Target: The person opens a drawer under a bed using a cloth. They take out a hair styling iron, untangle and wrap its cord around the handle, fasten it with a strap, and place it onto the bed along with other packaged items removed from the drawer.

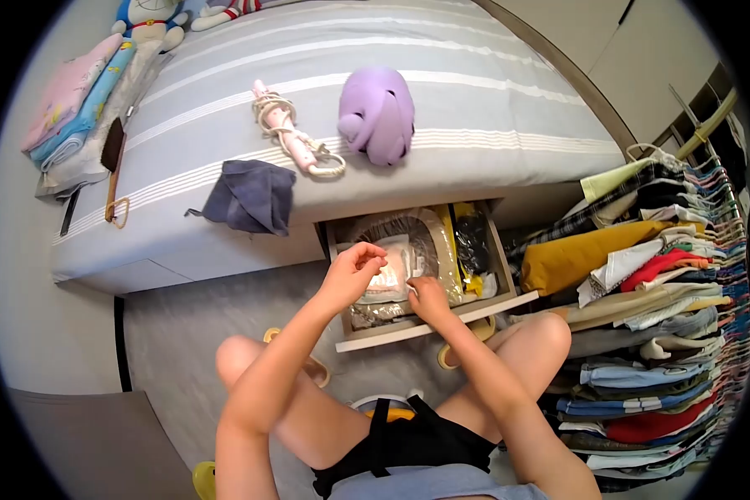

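Observation:
An open drawer (442, 327) under the bed holds plastic-wrapped things. Among them is a small clear plastic packet (396, 265) with pale pinkish contents, lying over a larger wrapped item with a dark, ring-like border (432, 236). My left hand (352, 275) hovers at the packet's left side, fingers loosely curled, thumb apart from them, nothing visible in it. At the packet's lower right, my right hand (431, 302) has its fingertips pinched on the edge of the plastic. Exactly how much it grips is hidden.
Black and yellow bags (472, 246) fill the drawer's right side. On the bed (492, 125) lie a purple rolled item (377, 117), a pink handle wrapped in white cord (290, 137), a dark cloth pouch (252, 196), a brush (113, 158) and folded textiles (79, 100). Hanging clothes (650, 333) crowd the right.

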`<state>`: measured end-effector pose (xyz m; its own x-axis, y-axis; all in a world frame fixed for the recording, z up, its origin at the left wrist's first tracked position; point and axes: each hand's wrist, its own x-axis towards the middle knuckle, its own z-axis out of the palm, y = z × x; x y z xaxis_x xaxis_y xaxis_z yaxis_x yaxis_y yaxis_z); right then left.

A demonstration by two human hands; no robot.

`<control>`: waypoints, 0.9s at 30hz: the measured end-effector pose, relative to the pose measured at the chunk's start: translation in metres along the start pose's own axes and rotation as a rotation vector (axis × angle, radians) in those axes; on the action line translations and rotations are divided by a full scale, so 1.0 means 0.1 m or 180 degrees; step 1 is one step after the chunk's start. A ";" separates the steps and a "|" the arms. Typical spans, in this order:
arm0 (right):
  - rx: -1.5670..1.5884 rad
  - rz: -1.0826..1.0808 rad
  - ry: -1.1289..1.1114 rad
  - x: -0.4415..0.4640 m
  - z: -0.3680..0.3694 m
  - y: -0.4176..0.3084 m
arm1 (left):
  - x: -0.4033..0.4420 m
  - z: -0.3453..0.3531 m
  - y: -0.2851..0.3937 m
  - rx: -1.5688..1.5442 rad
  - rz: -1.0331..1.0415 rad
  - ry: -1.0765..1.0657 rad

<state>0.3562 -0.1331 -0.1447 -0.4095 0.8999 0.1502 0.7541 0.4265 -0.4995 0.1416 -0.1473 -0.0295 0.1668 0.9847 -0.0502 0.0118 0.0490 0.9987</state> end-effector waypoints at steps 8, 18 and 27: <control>0.0338 0.0755 -0.0963 -0.29 -0.04 -0.04 | -0.10 0.24 -0.83 0.2349 -0.0467 -0.0041; 0.0727 0.0830 0.0797 -0.18 -0.09 0.14 | 0.28 0.64 -1.76 0.2461 -0.1925 0.1264; 0.1434 0.2407 -0.0196 0.11 -0.16 1.01 | 0.35 0.41 -2.20 0.0376 -0.2041 0.1242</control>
<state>0.4360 -0.0781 -0.1798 0.0806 0.9146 -0.3964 0.5655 -0.3694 -0.7374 0.1849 -0.1302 -0.2507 -0.2688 0.7582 -0.5940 0.0981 0.6351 0.7662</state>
